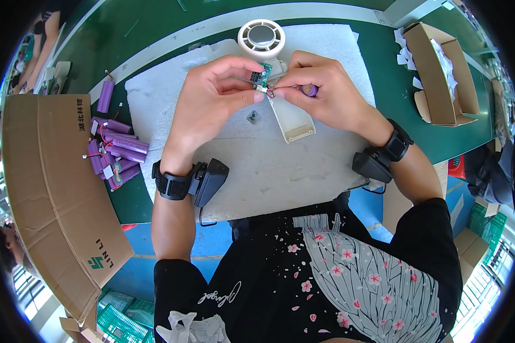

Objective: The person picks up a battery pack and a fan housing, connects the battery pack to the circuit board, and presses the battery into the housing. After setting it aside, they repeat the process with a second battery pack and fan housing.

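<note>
Circuit board [264, 74] out, shell [292, 121] open

Over the rough white mat's [252, 183] far half, the left hand [209, 103] pinches the flat green board. The right hand [329, 94] holds a round purple battery [309, 90] and thin red wire [281, 87]. Whether they are joined, I cannot tell. Neither sits in the smooth, hollow shell; work looks unfinished.

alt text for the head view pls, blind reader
A person's left hand holds a green circuit board, the right hand a purple battery, above a pale mat. Beyond sits a round white grille; at left, heaped purple batteries beside a cardboard box.
</note>
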`<state>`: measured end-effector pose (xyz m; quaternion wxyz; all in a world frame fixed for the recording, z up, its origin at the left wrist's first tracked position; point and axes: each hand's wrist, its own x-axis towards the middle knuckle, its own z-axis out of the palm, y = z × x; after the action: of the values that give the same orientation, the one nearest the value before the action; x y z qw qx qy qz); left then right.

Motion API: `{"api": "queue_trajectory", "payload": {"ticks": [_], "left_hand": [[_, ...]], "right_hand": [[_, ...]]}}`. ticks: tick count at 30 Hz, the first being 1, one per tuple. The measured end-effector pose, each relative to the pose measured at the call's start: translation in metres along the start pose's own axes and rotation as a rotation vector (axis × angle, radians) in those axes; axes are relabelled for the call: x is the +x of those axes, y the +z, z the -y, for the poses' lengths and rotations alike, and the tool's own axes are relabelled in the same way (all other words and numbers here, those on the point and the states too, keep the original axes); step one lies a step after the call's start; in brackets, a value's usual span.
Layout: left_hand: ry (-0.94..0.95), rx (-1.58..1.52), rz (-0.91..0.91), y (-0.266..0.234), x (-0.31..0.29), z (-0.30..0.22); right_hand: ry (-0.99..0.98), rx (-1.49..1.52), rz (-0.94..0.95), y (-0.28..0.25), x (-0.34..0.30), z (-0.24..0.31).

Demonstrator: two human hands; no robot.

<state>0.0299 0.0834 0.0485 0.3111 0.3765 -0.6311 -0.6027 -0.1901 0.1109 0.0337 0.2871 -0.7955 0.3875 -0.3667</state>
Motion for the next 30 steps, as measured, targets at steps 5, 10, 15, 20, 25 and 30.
{"api": "queue_trajectory", "payload": {"ticks": [5,10,15,20,25,30], "left_hand": [[0.012,-0.015,0.014,0.000,0.000,0.001],[0.022,0.001,0.010,0.001,0.000,0.001],[0.025,-0.009,-0.008,0.004,0.000,0.000],[0.019,0.014,-0.012,0.005,0.000,0.002],[0.046,0.004,-0.038,0.008,0.000,0.001],[0.061,0.028,-0.050,0.013,-0.002,0.001]], "right_hand": [[0.026,0.000,0.003,-0.001,0.001,0.001],[0.018,-0.008,-0.002,0.000,0.000,0.000],[0.009,-0.007,-0.002,-0.001,-0.001,-0.001],[-0.012,-0.017,-0.003,-0.001,0.000,-0.003],[-0.056,-0.035,-0.002,0.000,0.000,-0.004],[-0.064,-0.025,0.045,-0.003,0.001,0.003]]}}
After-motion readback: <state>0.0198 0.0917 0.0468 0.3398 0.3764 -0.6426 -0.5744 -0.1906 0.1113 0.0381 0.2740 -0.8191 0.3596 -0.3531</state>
